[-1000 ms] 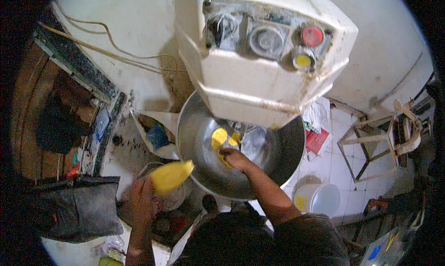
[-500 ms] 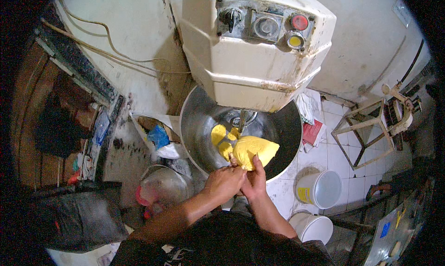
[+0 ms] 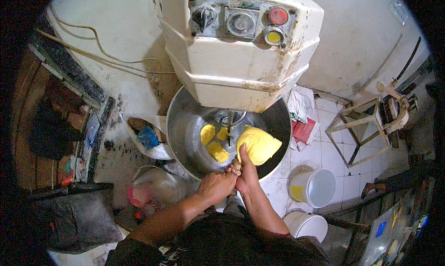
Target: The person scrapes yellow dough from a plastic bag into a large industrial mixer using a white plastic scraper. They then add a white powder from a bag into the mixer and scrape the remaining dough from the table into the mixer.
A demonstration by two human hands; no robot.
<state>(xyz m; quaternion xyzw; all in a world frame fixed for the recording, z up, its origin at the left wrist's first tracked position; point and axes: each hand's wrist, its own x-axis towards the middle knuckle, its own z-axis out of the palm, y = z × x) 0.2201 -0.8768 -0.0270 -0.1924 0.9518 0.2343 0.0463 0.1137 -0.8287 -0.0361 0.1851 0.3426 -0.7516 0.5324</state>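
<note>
A plump yellow bag (image 3: 259, 145), its contents not visible, hangs over the front right part of a large steel mixing bowl (image 3: 178, 127). My right hand (image 3: 247, 173) grips the bag's lower end, thumb stretched along its side. Right beside it, my left hand (image 3: 218, 186) is closed at the bag's twisted, gathered end, which shows between my fingers. Flat yellow lumps (image 3: 217, 152) lie on the bowl's floor, left of the bag. A metal mixing tool (image 3: 230, 127) reaches down among them.
Over the bowl juts a cream mixer head (image 3: 241, 66) with a knob and buttons. White buckets (image 3: 320, 188) stand at right, near a metal frame stand (image 3: 354, 134). Left of the bowl are an open sack (image 3: 148, 138) and a cloudy tub (image 3: 160, 187). Another person's foot (image 3: 371, 189) shows far right.
The bag has moved rightward over the bowl, away from the yellow lumps, with both hands still on it. The whole view has shifted slightly, so the mixer sits further left.
</note>
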